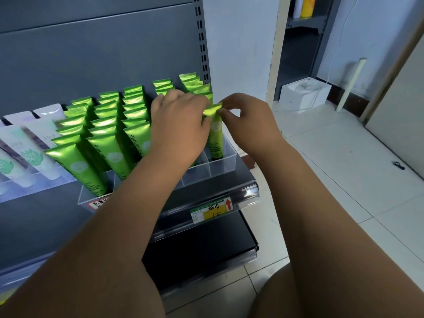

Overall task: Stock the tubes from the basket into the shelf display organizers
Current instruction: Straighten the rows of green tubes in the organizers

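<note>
Right hand (pixel 250 127) pinches the crimped top of a green tube (pixel 215 138), upright in the organizer's (pixel 226 162) rightmost column; left hand (pixel 179 125) touches it, fingers hidden, grip indeterminable

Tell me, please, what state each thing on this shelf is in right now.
Front green tube: upright in the rightmost lane, cap down.
Right hand: pinches its crimp.
Left hand: fingers curled at that crimp; grip hidden.
Clear organizer: front right compartment empty.
Other green tubes: standing in rows.
</note>
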The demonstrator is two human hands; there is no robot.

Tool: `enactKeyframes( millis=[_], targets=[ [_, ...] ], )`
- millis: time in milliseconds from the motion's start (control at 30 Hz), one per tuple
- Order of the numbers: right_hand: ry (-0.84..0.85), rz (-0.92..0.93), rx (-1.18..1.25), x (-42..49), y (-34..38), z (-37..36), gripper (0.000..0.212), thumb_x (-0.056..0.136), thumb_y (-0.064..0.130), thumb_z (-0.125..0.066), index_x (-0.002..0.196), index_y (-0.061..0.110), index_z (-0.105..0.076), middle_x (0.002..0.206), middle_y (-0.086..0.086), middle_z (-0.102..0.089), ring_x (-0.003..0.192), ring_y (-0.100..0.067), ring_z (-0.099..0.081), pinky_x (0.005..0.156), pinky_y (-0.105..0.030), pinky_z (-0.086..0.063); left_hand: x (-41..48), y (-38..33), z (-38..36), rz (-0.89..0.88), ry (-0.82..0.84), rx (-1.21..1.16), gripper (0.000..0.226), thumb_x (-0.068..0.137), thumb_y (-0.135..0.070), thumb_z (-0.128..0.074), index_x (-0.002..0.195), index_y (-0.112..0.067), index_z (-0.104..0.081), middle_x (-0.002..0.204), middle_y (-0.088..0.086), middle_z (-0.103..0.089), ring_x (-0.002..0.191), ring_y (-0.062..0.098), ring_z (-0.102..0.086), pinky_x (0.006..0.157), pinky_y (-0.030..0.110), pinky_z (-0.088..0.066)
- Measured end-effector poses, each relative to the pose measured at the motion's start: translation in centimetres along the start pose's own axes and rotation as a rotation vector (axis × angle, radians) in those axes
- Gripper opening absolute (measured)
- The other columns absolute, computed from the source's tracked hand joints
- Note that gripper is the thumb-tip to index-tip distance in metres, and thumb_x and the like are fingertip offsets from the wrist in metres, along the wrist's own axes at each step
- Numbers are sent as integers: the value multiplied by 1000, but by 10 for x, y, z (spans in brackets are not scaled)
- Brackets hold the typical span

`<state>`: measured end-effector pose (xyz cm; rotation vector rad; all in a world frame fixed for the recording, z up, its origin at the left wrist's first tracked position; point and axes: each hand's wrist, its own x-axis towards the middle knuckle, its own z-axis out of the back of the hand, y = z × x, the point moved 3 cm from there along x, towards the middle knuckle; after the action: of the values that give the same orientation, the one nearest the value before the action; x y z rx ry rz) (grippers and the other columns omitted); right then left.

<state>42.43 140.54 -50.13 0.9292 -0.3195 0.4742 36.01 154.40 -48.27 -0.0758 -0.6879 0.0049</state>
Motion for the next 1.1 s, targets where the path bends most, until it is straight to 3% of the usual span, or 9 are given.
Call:
enactKeyframes(
  millis=[100, 233, 400, 533, 633, 767, 833, 933, 1100],
  targets=[
    [-28, -51, 95, 7, 0, 0, 22, 97, 26, -59, 112, 20, -74, 108, 9, -73, 100, -6, -64, 83, -17, -46, 4, 1, 0, 27, -34, -46, 26, 92, -41, -62, 109, -24, -73, 101, -7, -73, 111, 26, -56, 101, 46, -39],
    [-54, -157, 287, 22, -2, 6, 15, 93, 24, -64, 100, 21, -77, 95, 11, -74, 92, -3, -68, 89, -29, -55, 17, 17, 11, 132, -55, -239, 28, 92, -46, -58, 103, -26, -74, 96, -11, -73, 109, 25, -57, 95, 46, -47],
    [-4, -200, 411, 33, -10, 8, 16, 92, 25, -66, 91, 17, -79, 91, 4, -77, 89, -11, -70, 89, -35, -58, 41, 44, 17, 222, 11, -325, 21, 90, -44, -60, 86, -29, -73, 89, -13, -73, 94, 23, -64, 91, 43, -52],
    [28, -204, 369, 41, -18, -1, 20, 92, 25, -69, 88, 7, -78, 90, -1, -77, 85, -15, -70, 85, -38, -58, 51, 47, 13, 232, 157, -284, 15, 89, -40, -66, 84, -28, -74, 79, -14, -69, 77, 17, -61, 88, 45, -55],
    [90, -189, 387, 47, -18, -6, 18, 90, 24, -72, 89, 8, -79, 92, 0, -78, 87, -11, -71, 81, -29, -58, 64, 38, 14, 202, 203, -246, 17, 85, -44, -69, 83, -28, -74, 83, -13, -70, 89, 18, -66, 93, 48, -53],
    [107, -187, 517, 46, -16, 3, 18, 92, 13, -63, 94, 11, -80, 90, 0, -78, 87, -6, -71, 80, -17, -55, 72, 20, 19, 190, 267, -355, 38, 89, -53, -68, 78, -16, -70, 56, -10, -53, 59, 13, -51, 71, 33, -49],
    [118, -167, 537, 44, -16, 7, 16, 90, 12, -64, 94, 10, -80, 89, 2, -78, 85, -3, -71, 78, -16, -54, 70, 15, 21, 149, 346, -336, 35, 86, -53, -71, 79, -20, -73, 60, -15, -60, 63, 11, -56, 72, 34, -50],
    [181, -138, 501, 40, -15, 8, 13, 87, 11, -70, 95, 10, -80, 87, 1, -78, 81, -3, -71, 71, -13, -52, 61, 14, 19, 98, 434, -278, 12, 80, -40, -81, 81, -28, -77, 80, -15, -72, 83, 10, -68, 84, 42, -59],
    [210, -97, 381, 36, -17, 10, 9, 82, 9, -76, 90, 7, -80, 83, -17, -74, 66, -12, -62, 56, -18, -49, 51, 10, 12, 105, 348, -255, 7, 81, -24, -81, 85, -26, -76, 81, -11, -71, 86, 18, -69, 86, 46, -58]
  ],
)
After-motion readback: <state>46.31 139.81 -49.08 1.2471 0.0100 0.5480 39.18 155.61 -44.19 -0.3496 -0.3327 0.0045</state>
